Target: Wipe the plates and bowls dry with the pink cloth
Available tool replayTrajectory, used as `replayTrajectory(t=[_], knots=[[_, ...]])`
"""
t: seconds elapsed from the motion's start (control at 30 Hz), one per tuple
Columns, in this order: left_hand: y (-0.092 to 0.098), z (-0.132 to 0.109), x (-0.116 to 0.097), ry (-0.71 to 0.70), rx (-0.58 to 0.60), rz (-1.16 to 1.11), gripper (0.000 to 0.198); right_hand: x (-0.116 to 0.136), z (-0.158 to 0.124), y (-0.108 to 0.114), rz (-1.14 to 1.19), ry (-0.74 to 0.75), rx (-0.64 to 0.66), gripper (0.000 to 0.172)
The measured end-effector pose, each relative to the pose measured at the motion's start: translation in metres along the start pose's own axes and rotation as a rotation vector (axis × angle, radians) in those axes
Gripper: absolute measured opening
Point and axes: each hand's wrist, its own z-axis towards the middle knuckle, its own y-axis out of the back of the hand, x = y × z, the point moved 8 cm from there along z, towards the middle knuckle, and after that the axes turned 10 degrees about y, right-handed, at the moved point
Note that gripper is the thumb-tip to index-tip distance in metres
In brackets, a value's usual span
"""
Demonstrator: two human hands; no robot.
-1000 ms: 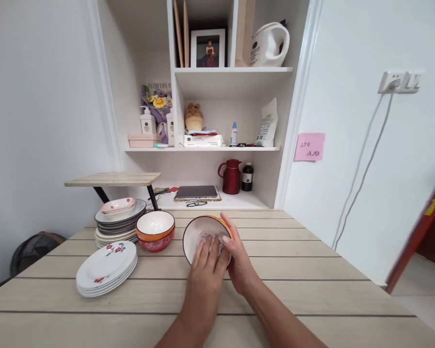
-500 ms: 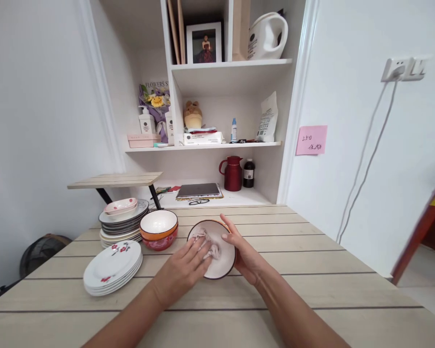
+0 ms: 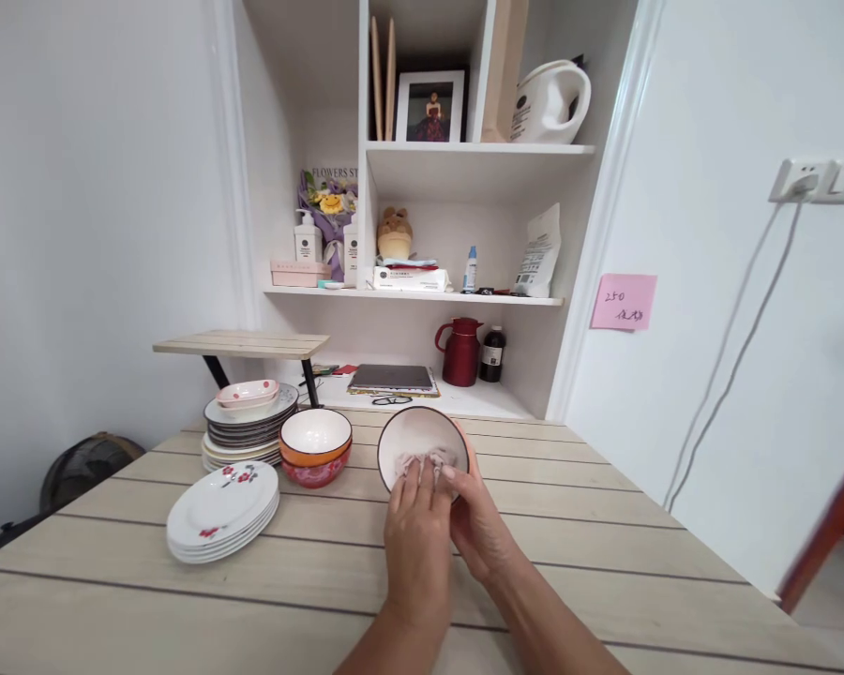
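A bowl with a white inside and a dark rim is tilted toward me above the table. My right hand grips it at the right side, thumb over the rim and fingers behind. Inside the bowl, my left hand presses a crumpled pale cloth against the lower wall, its fingertips partly sunk in the folds. Left of the hands stand two stacked bowls, orange above red. Beside them lies a stack of white plates with red flowers.
A taller pile of plates with small pink-dotted dishes on top stands beside a low wooden stand. Behind the table, a shelf holds a red jug, a dark bottle, a laptop and glasses.
My left hand and the cloth have swung from the bowl's left side to its lower front. The bowl is tipped more toward me. The camera view has shifted slightly.
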Motion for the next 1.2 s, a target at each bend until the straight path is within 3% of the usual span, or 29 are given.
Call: replayTrajectory(t=[0.13, 0.23, 0.33, 0.43, 0.6, 0.77, 0.93, 1.07, 1.2], knots=[[-0.001, -0.007, -0.014, -0.037, 0.002, 0.003, 0.047, 0.003, 0.002, 0.013, -0.054, 0.025, -0.039, 0.067], [0.004, -0.016, -0.015, -0.290, 0.002, 0.022, 0.050, 0.016, 0.006, 0.016, -0.145, 0.069, -0.035, 0.059], [0.011, -0.022, 0.005, -0.534, 0.038, 0.035, 0.044, 0.028, 0.009, 0.007, -0.230, 0.095, 0.047, 0.051], [0.015, -0.021, 0.031, -0.733, 0.089, 0.073, 0.035, 0.028, 0.007, -0.006, -0.312, 0.021, 0.162, 0.047], [0.024, -0.019, 0.055, -0.909, 0.060, 0.112, 0.030, 0.016, 0.000, -0.005, -0.380, -0.173, 0.203, 0.052], [0.019, -0.017, 0.046, -0.742, -0.018, 0.096, 0.032, 0.011, -0.001, 0.001, -0.214, -0.156, 0.069, 0.081], [0.005, -0.009, 0.038, -0.230, -0.062, -0.004, 0.057, 0.008, 0.001, -0.009, -0.101, -0.047, 0.058, 0.105], [-0.006, -0.012, 0.020, 0.012, -0.007, -0.136, 0.071, 0.006, -0.002, -0.012, -0.075, -0.019, 0.032, 0.095], [-0.011, -0.014, 0.004, 0.048, 0.022, -0.193, 0.074, 0.008, -0.003, -0.007, -0.088, 0.042, -0.002, 0.078]])
